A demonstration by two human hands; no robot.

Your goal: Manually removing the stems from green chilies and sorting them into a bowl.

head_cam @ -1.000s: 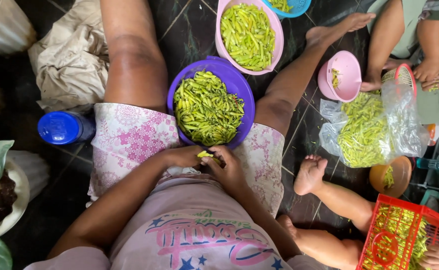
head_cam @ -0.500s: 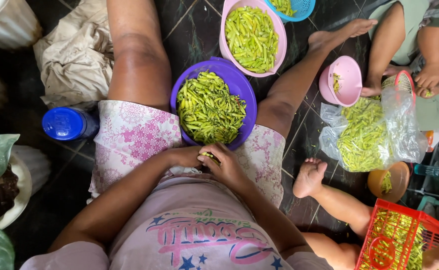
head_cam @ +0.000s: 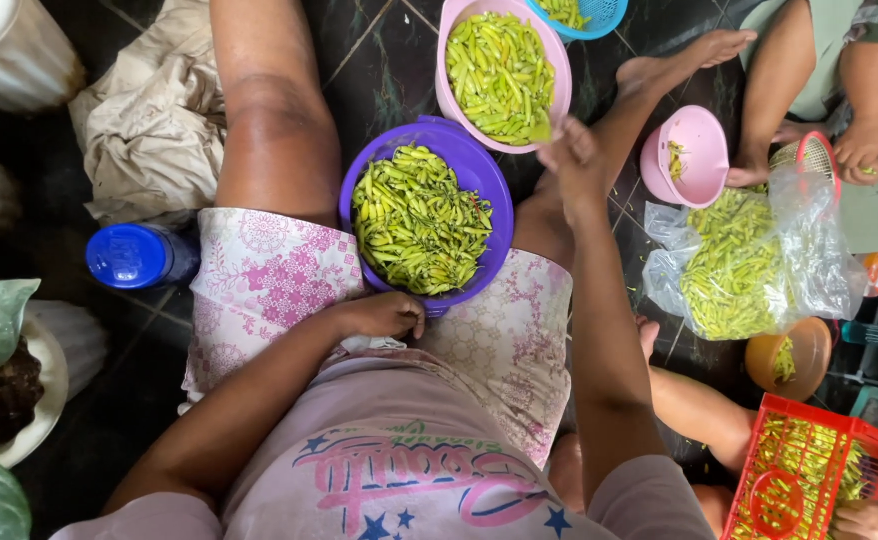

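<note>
Just beyond the right hand (head_cam: 571, 160) sits the pink round plastic colander (head_cam: 549, 75) heaped with green chilli peppers (head_cam: 499, 65). The hand is stretched out over its near rim, fingers bunched loosely; whether a chilli is pinched in them I cannot tell. Close to the body, the left hand (head_cam: 384, 315) rests curled and empty on the lap — touching the near edge of the purple round plastic basin (head_cam: 494, 200), which is wedged between the thighs and full of more green chillies (head_cam: 419, 230). To do this well, I judge, the right hand should let go low over the pink colander's heap — not at the rim — while the left steadies the purple basin so it does not tip off the legs.
</note>
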